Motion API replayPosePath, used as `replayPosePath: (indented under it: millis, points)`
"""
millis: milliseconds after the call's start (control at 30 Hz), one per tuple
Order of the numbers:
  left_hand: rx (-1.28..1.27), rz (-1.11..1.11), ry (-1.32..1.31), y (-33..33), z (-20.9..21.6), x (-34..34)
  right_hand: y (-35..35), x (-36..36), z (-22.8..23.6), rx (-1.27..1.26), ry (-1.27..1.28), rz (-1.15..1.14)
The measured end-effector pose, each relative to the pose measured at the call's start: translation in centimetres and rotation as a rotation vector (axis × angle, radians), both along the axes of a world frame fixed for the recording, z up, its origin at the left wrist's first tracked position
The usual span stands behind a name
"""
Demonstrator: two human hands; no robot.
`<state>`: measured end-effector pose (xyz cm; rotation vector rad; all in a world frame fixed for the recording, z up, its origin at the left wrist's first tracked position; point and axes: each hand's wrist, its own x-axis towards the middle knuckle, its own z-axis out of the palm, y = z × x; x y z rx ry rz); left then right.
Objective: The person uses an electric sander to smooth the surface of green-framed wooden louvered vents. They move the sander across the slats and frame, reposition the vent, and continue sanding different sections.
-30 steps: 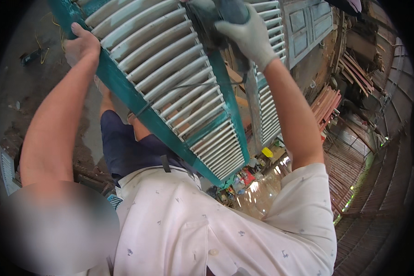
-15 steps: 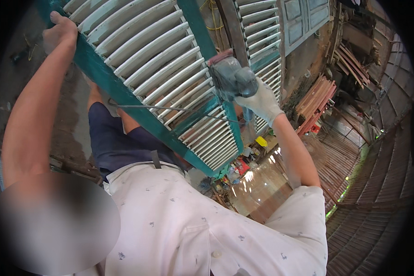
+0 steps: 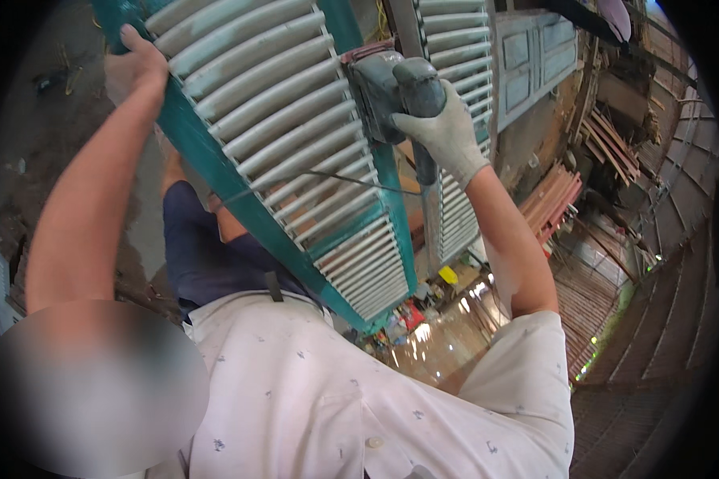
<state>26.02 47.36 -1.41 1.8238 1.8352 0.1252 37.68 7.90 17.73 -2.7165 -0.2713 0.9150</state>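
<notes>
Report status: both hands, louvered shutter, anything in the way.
Left hand holding louvered shutter by teal edge. Gloved right hand gripping dark power tool at opposite edge. Dark cord across the slats.

No text, label, brand, number or sign can be read in view. The grey power tool (image 3: 378, 89) and the louvred shutter (image 3: 276, 104) bear no legible marking; the yellow item (image 3: 448, 275) is too small to tell.
</notes>
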Motion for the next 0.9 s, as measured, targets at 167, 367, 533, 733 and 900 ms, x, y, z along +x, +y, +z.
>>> replayPosePath:
  millis: [167,367,533,733,900]
  points:
    - [-0.044,-0.023,-0.030,-0.7,1.5,-0.2,5.2,3.4,0.1,0.054,-0.050,0.032]
    - [-0.067,-0.006,-0.077,-0.8,1.7,-0.2,12.9,7.9,0.7,0.133,-0.168,0.043]
    - [0.314,-0.172,-0.256,-1.0,1.3,0.0,19.1,12.7,0.7,0.101,-0.164,0.069]
    - [0.231,-1.386,-1.016,2.3,15.3,20.7,23.4,16.5,-1.6,0.141,-0.242,0.131]
    - [0.179,-2.089,-0.614,0.7,14.4,30.0,23.0,16.1,-2.3,0.162,-0.238,0.163]
